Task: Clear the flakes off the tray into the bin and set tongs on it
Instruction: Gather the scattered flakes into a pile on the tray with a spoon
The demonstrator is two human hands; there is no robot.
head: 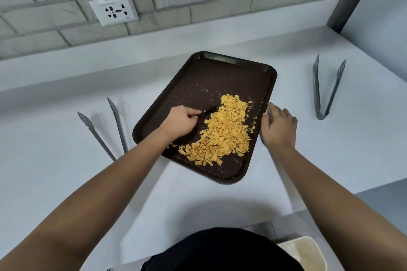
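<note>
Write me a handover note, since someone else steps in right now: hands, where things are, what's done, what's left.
Left hand: curled on a dark tool over the tray, at the flakes.
Right hand: open, fingers against the tray's right rim.
Flakes: heaped on the tray's near right part.
Tongs: left tongs and right tongs lie on the counter, off the tray.
Bin: below the counter edge, near right.
Done: nothing visibly finished.
Left: tip flakes into the bin, set tongs on the tray.
</note>
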